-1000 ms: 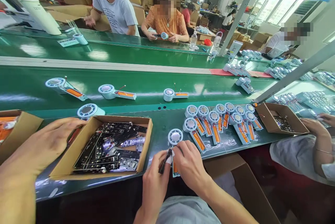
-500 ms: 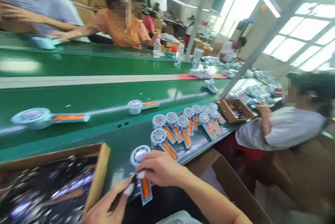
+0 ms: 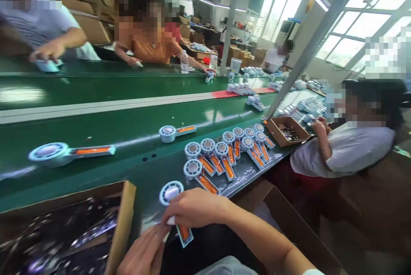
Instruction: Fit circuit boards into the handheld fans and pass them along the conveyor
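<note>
Presently, watching remotely, I see the bare right hand [image 3: 195, 208] angled in from the lower right of the frame, its wrist lightly bent and its back turned up. Its fingers curl down over the handle of a pale-blue plastic unit with a round slotted head and an orange-filled handle [image 3: 170, 191], at the bottom centre. The bare left hand [image 3: 144, 247] rises from the bottom edge, fingers lying close together and pointing up and right to meet the right fingertips. Both sets of fingertips hide whatever lies between them, so I cannot tell whether either hand is clamped on anything. A white covering [image 3: 171, 220] shows at one right fingertip.

For writing, I find dark print on the upright white carton [image 3: 235, 66] at the upper centre-right, too small for me to read.

Counting, I get ten similar pale-blue units [image 3: 221, 150] grouped on the dark-green bench right of centre, besides the one at the hands. Three more units [image 3: 168, 133] lie along the near half of the glossy green belt [image 3: 96, 125]. Two open brown cardboard boxes [image 3: 120, 232] hold dark parts: one at the lower left, one right of centre.
</note>
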Demonstrator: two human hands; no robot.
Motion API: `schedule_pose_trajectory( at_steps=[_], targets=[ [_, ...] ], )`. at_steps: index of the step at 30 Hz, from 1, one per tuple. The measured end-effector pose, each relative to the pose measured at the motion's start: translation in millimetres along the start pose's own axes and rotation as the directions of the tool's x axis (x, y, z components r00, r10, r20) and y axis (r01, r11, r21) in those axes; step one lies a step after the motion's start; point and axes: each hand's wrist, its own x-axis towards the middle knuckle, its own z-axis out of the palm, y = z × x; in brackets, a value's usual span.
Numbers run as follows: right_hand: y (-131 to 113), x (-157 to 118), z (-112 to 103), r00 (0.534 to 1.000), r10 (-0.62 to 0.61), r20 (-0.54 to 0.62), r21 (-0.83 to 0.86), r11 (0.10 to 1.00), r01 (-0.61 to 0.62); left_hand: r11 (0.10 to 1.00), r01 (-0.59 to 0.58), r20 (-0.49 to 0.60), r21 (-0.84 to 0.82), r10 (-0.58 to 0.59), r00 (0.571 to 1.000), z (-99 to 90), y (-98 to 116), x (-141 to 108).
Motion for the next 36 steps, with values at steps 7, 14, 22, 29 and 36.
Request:
schedule_pose_trajectory(
  at_steps=[7,14,22,29,36],
  targets=[
    [12.5,-2.6,31.9,0.881,0.354,-0.313,0.558,0.819,-0.132,0.878,0.47,0.091,-0.092,-0.463,0.882,-5.8,36.8,15.3],
    [7.3,-8.2,54.2,0.822,0.478,-0.31,0.867,0.497,0.037,0.452,0.82,0.364,-0.351,-0.741,0.564,-2.3,46.3,23.3],
    [13.0,-11.9,59.4,0.847,0.463,-0.262,0.888,0.459,0.025,0.865,0.491,0.378,0.101,-0.49,0.786,-14.0,45.3,32.9],
    [6.1,-11.6,51.8,0.833,0.403,-0.38,0.649,0.758,-0.071,0.777,0.626,0.273,-0.066,-0.59,0.76,-16.4,51.6,41.0],
    [2.9,-13.8,59.3,0.807,0.205,-0.553,0.37,0.929,0.018,0.593,0.764,0.287,-0.254,-0.708,0.645,-13.5,60.1,49.1]
  ],
)
